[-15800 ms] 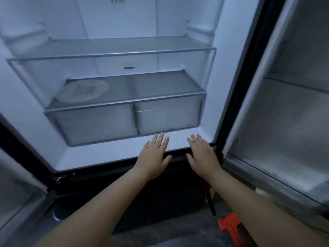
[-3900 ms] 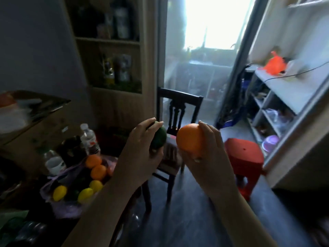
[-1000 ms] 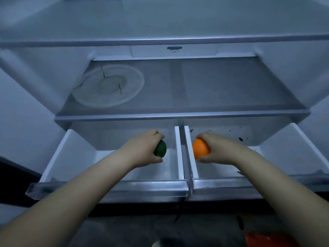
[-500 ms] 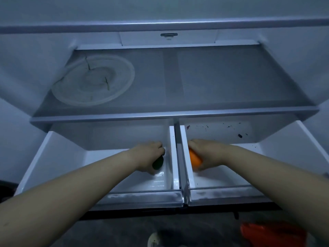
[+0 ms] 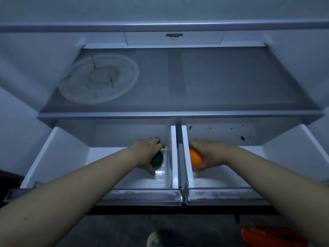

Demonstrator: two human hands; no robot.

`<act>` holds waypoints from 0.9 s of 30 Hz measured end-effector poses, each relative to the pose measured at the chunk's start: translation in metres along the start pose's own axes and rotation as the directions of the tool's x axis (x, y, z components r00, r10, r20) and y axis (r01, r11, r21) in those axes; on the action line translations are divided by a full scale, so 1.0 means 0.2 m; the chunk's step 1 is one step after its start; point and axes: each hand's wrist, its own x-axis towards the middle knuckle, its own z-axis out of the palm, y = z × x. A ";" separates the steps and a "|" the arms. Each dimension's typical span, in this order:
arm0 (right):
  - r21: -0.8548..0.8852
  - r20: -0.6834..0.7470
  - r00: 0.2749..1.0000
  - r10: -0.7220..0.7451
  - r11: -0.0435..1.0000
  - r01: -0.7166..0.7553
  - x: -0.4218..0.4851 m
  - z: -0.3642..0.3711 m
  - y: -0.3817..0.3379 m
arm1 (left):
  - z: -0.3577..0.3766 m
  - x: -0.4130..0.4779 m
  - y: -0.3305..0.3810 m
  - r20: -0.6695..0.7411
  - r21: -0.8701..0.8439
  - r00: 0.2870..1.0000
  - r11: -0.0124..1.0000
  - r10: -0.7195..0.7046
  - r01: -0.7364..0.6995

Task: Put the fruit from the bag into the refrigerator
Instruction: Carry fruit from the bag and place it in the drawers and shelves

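Round orange fruit (image 5: 195, 158) sitting low in right white plastic drawer (image 5: 284, 150), right hand (image 5: 210, 154) clamping it; half a second ago both hands were gripping likewise, little changing since. Dark green oval fruit (image 5: 157, 158) resting near floor of left white plastic drawer (image 5: 58, 152), left hand (image 5: 147, 154) closing over it. Drawers standing pulled out, side by side. Round translucent ribbed plate (image 5: 98, 79) lying on grey glass shelf (image 5: 231, 81) above. Dark specks marking right drawer's back wall.

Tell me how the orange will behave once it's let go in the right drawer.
The orange looks round and smooth, so it will likely roll on the right drawer's bare floor. It seems firm, since the right hand cups it without denting it. Probably not fragile.
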 end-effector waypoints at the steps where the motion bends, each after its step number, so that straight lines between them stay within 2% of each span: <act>1: -0.021 -0.031 0.999 0.009 1.000 -0.010 -0.02 -0.03 -0.01 | -0.03 -0.03 0.00 0.033 0.000 0.998 0.998 -0.055 0.055; 4: -0.123 -0.197 0.980 0.026 0.991 -0.051 -0.13 -0.15 -0.07 | -0.13 -0.18 0.01 0.114 -0.047 0.969 0.973 -0.220 0.227; 6: -0.098 -0.283 0.959 0.019 0.994 -0.049 -0.25 -0.24 -0.14 | -0.20 -0.33 0.04 0.084 -0.140 0.956 0.947 -0.280 0.289; 8: -0.038 -0.384 0.923 -0.018 0.999 0.004 -0.39 -0.31 -0.24 | -0.28 -0.49 0.09 -0.038 -0.230 0.948 0.926 -0.316 0.299; 10: 0.017 -0.524 0.850 -0.054 0.997 0.074 -0.52 -0.34 -0.34 | -0.33 -0.63 0.15 -0.256 -0.288 0.903 0.919 -0.345 0.270; 13: 0.031 -0.701 0.706 -0.101 0.985 0.172 -0.63 -0.33 -0.50 | -0.38 -0.80 0.24 -0.599 -0.322 0.707 0.921 -0.376 0.217; 15: -0.001 -0.751 0.646 -0.137 0.978 0.207 -0.65 -0.31 -0.57 | -0.37 -0.88 0.29 -0.708 -0.334 0.575 0.912 -0.410 0.238; 17: -0.039 -0.771 0.609 -0.188 0.968 0.249 -0.67 -0.30 -0.63 | -0.36 -0.98 0.35 -0.737 -0.333 0.505 0.892 -0.449 0.306; 22: -0.134 -0.786 0.542 -0.297 0.938 0.321 -0.74 -0.29 -0.76 | -0.33 -1.24 0.55 -0.712 -0.337 0.394 0.775 -0.581 0.534; 24: -0.201 -0.781 0.512 -0.358 0.920 0.337 -0.79 -0.28 -0.82 | -0.32 -1.36 0.65 -0.695 -0.354 0.352 0.724 -0.627 0.592; 27: -0.233 -0.770 0.463 -0.439 0.869 0.437 -0.89 -0.26 -0.95 | -0.30 -1.55 0.77 -0.673 -0.392 0.287 0.658 -0.681 0.643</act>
